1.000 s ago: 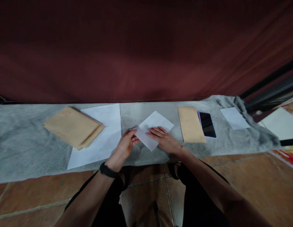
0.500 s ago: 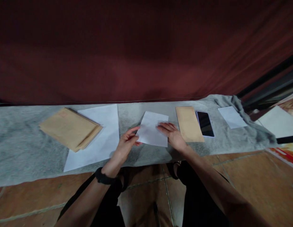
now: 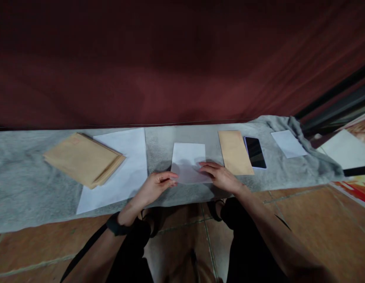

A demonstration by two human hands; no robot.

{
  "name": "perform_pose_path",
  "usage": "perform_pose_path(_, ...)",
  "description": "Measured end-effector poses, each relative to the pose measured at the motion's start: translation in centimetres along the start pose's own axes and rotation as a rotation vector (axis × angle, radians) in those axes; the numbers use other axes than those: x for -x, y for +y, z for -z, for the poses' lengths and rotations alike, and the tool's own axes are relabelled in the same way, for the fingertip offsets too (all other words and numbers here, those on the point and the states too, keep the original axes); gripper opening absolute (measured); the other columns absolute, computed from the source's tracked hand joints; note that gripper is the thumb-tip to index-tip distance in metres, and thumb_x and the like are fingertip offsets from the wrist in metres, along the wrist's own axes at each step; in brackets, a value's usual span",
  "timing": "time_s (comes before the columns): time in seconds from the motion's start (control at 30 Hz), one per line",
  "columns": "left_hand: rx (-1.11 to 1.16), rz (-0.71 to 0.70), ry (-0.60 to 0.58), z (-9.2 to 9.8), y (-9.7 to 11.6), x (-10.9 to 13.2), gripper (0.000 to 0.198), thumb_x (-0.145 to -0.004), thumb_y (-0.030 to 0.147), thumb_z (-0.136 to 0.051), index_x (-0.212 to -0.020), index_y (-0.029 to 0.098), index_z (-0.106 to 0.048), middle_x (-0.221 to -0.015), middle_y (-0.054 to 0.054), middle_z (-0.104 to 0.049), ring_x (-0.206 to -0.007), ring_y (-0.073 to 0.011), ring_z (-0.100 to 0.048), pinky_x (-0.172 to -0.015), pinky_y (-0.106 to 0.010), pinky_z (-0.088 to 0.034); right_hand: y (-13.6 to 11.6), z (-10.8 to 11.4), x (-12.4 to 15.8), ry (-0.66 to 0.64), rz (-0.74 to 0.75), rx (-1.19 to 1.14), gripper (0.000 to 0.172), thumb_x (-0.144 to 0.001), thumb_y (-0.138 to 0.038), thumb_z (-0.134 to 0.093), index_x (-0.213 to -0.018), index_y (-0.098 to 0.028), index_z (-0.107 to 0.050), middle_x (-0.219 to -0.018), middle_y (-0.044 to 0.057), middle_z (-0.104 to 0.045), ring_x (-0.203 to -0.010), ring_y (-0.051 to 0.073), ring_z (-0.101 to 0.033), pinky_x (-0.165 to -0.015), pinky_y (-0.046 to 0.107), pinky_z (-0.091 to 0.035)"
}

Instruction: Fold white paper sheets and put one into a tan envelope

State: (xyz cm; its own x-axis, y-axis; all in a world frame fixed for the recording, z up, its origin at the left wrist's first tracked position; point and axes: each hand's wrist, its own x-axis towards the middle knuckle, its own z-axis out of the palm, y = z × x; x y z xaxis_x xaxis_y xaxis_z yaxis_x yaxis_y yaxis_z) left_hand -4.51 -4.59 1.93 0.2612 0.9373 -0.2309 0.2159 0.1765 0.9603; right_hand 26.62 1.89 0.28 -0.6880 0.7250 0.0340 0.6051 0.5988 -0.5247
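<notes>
Grey plush cloth (image 3: 20, 184) is spread along a narrow surface. Laid on it, left to right: kraft envelope stack (image 3: 82, 159) overlapping large white sheet (image 3: 129, 173), centre paper (image 3: 188, 154), single kraft envelope (image 3: 235, 152), smartphone (image 3: 255, 152), small white paper (image 3: 288, 144).

Left-hand grip (image 3: 154, 186) touches the near-left corner of a small white sheet (image 3: 188, 153); right-hand grip (image 3: 222, 178) has fingers on its right side. Grey cloth-covered tabletop (image 3: 20, 177). At left, stacked brown envelopes (image 3: 82, 159) overlap a larger white sheet (image 3: 132, 165). At right: single brown envelope (image 3: 235, 153), dark-screened phone (image 3: 255, 152) just beside, another white paper (image 3: 288, 144) farther out.
</notes>
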Motion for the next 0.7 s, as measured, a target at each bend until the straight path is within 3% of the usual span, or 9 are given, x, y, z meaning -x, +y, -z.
perform_pose_path(0.13, -0.216, -0.155, 0.130, 0.2, -0.2, -0.5, 0.032, -0.084, 0.040, -0.074, -0.110, 0.023, -0.076, -0.078, 0.001, -0.067, -0.072, -0.0142, -0.062, -0.067, -0.025, -0.051, 0.3, 0.4, 0.0, 0.021, -0.024, -0.059, 0.030, -0.101, -0.020, -0.057, -0.123, -0.030, -0.074, -0.142, 0.002, -0.067, -0.130, 0.022, -0.063, -0.113, 0.042, -0.052)
perform_pose_path(0.23, -0.334, -0.249, 0.262, 0.6, -0.6, -1.7, 0.021, -0.085, 0.041, -0.073, -0.093, 0.022, -0.078, -0.079, 0.000, -0.061, -0.070, -0.0142, -0.058, -0.064, -0.025, -0.048, 0.2, 0.5, -0.2, 0.061, -0.083, -0.116, 0.025, -0.104, -0.031, -0.056, -0.117, -0.030, -0.077, -0.134, 0.003, -0.072, -0.125, 0.023, -0.067, -0.109, 0.042, -0.053)
perform_pose_path(0.33, -0.360, -0.292, 0.292, 0.8, -1.0, -3.0, 0.024, -0.086, 0.043, -0.071, -0.079, 0.020, -0.076, -0.092, -0.006, -0.068, -0.084, -0.0190, -0.063, -0.074, -0.030, -0.051, 0.1, 0.6, -0.5, 0.079, -0.127, -0.205, 0.026, -0.104, -0.035, -0.056, -0.116, -0.028, -0.077, -0.132, 0.004, -0.073, -0.120, 0.024, -0.069, -0.103, 0.039, -0.055)
perform_pose_path(0.43, -0.313, -0.217, 0.260, 0.7, -1.1, -3.9, 0.026, -0.086, 0.045, -0.068, -0.086, 0.020, -0.076, -0.099, -0.008, -0.073, -0.095, -0.0232, -0.065, -0.083, -0.034, -0.051, 0.0, 0.5, -0.9, 0.068, -0.204, -0.246, 0.029, -0.106, -0.036, -0.051, -0.109, -0.024, -0.078, -0.120, 0.005, -0.076, -0.106, 0.021, -0.072, -0.092, 0.033, -0.056)
perform_pose_path(0.57, -0.270, -0.036, 0.279, 0.2, -0.7, -4.6, 0.031, -0.088, 0.048, -0.060, -0.082, 0.020, -0.072, -0.078, -0.002, -0.069, -0.074, -0.0180, -0.059, -0.070, -0.028, -0.046, -0.2, 0.2, -1.7, 0.071, -0.386, -0.156, 0.035, -0.107, -0.037, -0.047, -0.095, -0.021, -0.076, -0.098, 0.003, -0.076, -0.087, 0.017, -0.071, -0.077, 0.026, -0.052)
perform_pose_path(0.7, -0.433, -0.005, 0.401, -0.4, -0.2, -5.2, 0.033, -0.090, 0.045, -0.056, -0.066, 0.021, -0.059, -0.062, 0.003, -0.055, -0.062, -0.0141, -0.049, -0.061, -0.026, -0.036, -1.1, 0.1, -2.9, 0.077, -0.517, 0.004, 0.035, -0.106, -0.040, -0.047, -0.097, -0.022, -0.075, -0.098, 0.005, -0.076, -0.088, 0.018, -0.071, -0.075, 0.025, -0.049)
